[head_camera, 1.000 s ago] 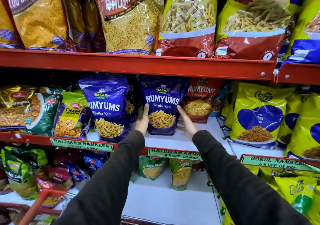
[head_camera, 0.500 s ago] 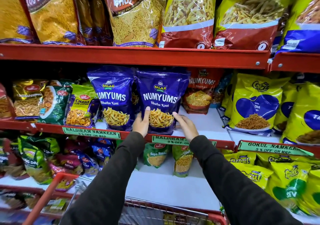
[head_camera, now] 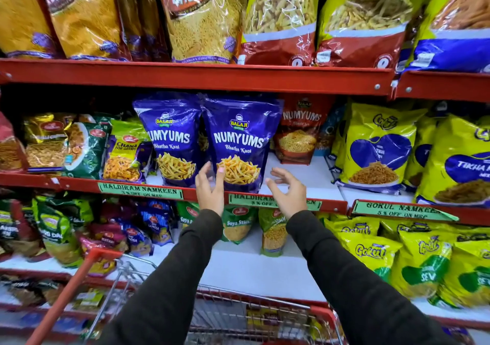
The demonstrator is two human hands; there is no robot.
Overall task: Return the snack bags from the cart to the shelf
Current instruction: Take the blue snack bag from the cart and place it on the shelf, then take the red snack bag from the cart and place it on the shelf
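A purple Numyums snack bag (head_camera: 240, 138) stands upright at the front of the middle shelf (head_camera: 305, 177), beside a second purple Numyums bag (head_camera: 172, 138) on its left. My left hand (head_camera: 210, 188) is open just in front of the bag's lower left corner, fingers spread, perhaps brushing it. My right hand (head_camera: 287, 192) is open to the bag's right, clear of it, fingers curled loosely. The wire cart (head_camera: 238, 315) with red trim sits below my arms; a yellow packet shows inside it.
A red Numyums bag (head_camera: 299, 132) stands further back on the right. Yellow Gokul bags (head_camera: 376, 145) fill the shelf to the right, green and gold packets (head_camera: 87, 145) the left. A red shelf lip (head_camera: 196, 75) runs overhead with large bags above. White shelf space lies behind my right hand.
Both hands gripped the bag's sides while it slid forward to the shelf edge. Now they have let go and pulled back slightly; the view has dropped, showing more of the cart.
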